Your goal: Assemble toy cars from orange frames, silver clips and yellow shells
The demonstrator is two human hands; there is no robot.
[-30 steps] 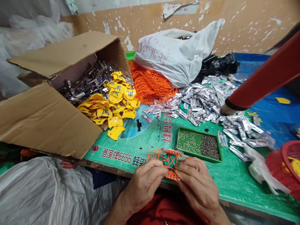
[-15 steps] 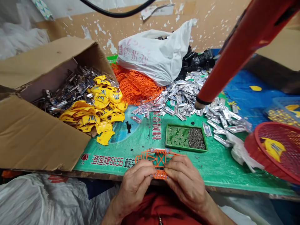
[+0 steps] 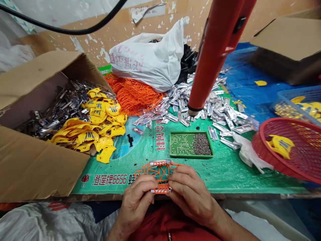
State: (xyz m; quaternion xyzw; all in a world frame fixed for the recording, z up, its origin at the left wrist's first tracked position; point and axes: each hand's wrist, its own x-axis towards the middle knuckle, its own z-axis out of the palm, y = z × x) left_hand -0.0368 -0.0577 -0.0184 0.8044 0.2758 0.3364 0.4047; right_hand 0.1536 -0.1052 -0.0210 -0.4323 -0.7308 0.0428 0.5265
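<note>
Near the front edge of the green-covered table, an orange plastic frame with silver strips on its far and near sides is held between both hands. My left hand pinches its left part, fingers closed. My right hand grips the right part, with thumb and fingertips pressed at the near strip. Just beyond the frame lies a green tray with small dark metal pieces gathered at its right side. Fingers hide both ends of the near strip.
At left, a tipped cardboard box holds metal clips and yellow pieces. Behind are orange frames, a white bag and silver pieces. A red pole slants down over the table. Right: a red basket.
The view has shifted, so the pole, bag and tray appear further left. Both hands still grip the orange frame, and more of the near silver strip shows beside my left fingertips.
</note>
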